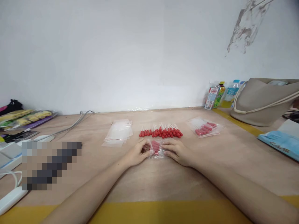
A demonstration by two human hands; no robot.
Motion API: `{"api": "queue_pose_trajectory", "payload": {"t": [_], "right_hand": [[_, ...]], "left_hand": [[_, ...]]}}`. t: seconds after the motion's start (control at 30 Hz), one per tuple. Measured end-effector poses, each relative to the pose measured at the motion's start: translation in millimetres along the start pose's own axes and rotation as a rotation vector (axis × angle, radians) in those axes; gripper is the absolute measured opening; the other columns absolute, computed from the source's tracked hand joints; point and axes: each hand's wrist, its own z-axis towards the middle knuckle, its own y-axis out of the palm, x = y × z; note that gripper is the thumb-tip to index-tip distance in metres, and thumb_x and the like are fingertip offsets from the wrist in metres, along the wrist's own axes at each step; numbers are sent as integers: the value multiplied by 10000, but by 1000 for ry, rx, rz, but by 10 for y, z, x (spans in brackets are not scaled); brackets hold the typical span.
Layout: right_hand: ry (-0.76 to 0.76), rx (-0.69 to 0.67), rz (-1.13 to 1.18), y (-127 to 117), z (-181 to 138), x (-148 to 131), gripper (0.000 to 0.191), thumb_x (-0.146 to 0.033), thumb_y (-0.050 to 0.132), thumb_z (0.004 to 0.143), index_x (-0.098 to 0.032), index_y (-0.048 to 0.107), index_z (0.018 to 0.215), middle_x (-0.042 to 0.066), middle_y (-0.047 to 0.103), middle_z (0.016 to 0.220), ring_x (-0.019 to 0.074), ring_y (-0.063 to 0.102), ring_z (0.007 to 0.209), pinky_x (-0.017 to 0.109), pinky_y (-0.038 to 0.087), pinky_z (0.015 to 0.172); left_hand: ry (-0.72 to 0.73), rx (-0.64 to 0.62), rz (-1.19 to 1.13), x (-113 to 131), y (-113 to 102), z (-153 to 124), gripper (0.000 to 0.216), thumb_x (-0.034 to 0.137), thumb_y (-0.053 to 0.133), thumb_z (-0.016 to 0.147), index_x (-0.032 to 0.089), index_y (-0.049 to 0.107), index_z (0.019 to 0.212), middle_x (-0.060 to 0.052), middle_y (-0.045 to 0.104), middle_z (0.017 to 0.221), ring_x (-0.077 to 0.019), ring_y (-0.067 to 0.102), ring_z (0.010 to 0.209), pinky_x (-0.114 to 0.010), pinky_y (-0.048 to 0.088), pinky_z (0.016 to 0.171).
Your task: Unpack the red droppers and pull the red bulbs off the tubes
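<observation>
Both my hands rest on the table around a small clear plastic bag [156, 149] holding red-bulbed droppers. My left hand [137, 152] pinches the bag's left edge with curled fingers. My right hand [177, 151] presses on its right side, fingers closed over it. Just beyond the bag lies a row of several loose droppers with red bulbs [161, 132]. A stack of empty clear bags [118, 132] sits to the left of the row. A filled bag of droppers [205, 127] lies to the right.
A beige tote bag [263, 101] and drink bottles [221, 95] stand at the back right. A blue packet [280, 140] lies at the right edge. Cables [70, 126], a power strip [9, 155] and packaged items [25, 117] crowd the left.
</observation>
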Motion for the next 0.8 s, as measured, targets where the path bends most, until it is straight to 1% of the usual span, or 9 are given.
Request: {"api": "queue_pose_trajectory", "payload": {"t": [0.1, 0.17, 0.37, 0.47, 0.57, 0.63, 0.73, 0.8], "right_hand": [[15, -7, -26, -2, -2, -13, 286, -281, 446, 857, -221, 584, 1101, 73, 597, 1057, 190, 524, 979, 354, 434, 841], [25, -12, -34, -7, -1, -25, 287, -280, 441, 859, -222, 582, 1103, 69, 599, 1052, 189, 525, 969, 356, 434, 834], [5, -13, 0, -23, 1, -29, 297, -256, 440, 857, -224, 571, 1122, 59, 592, 1079, 181, 519, 988, 339, 426, 849], [8, -2, 0, -19, -2, -25, 299, -257, 441, 856, -224, 571, 1124, 59, 590, 1089, 178, 521, 990, 340, 422, 862], [12, 5, -1, -12, -4, -23, 302, -267, 438, 857, -228, 573, 1124, 62, 587, 1102, 185, 520, 1004, 353, 420, 873], [13, 4, 6, -10, -3, -22, 308, -271, 431, 861, -230, 567, 1134, 62, 588, 1099, 185, 522, 1004, 352, 424, 870], [25, -2, 8, -11, -2, -20, 320, -280, 428, 864, -228, 552, 1155, 61, 587, 1099, 182, 518, 1008, 345, 423, 873], [49, -27, -2, -14, -4, -17, 330, -297, 427, 865, -226, 544, 1165, 61, 583, 1107, 188, 512, 1017, 352, 419, 878]], "left_hand": [[-11, -52, -10, 20, -12, -22, 239, 351, 557, 768, 167, 468, 893, -2, 479, 786, -116, 457, 707, -241, 415, 648], [-13, -71, 3, 52, -14, -32, 233, 335, 548, 773, 171, 459, 913, -3, 480, 790, -116, 454, 698, -238, 409, 633], [53, -35, 117, 177, 16, -58, 181, 226, 474, 809, 177, 471, 984, -6, 490, 759, -115, 447, 648, -233, 390, 589], [90, -3, 139, 179, 36, -70, 212, 195, 474, 803, 182, 478, 1015, -27, 509, 826, -128, 474, 696, -246, 405, 618], [89, 31, 59, 138, 65, -69, 239, 198, 488, 802, 181, 477, 1040, -48, 524, 893, -136, 502, 743, -254, 423, 654], [55, 56, -28, 100, 86, -59, 253, 215, 499, 805, 178, 471, 1053, -42, 533, 866, -127, 510, 724, -248, 427, 647], [-11, 105, -178, 41, 107, -35, 226, 249, 526, 800, 166, 485, 1006, -26, 546, 805, -106, 518, 680, -231, 429, 621], [-51, 131, -264, 0, 114, -18, 210, 279, 554, 785, 156, 501, 948, -27, 568, 798, -101, 534, 668, -229, 435, 615]]}}
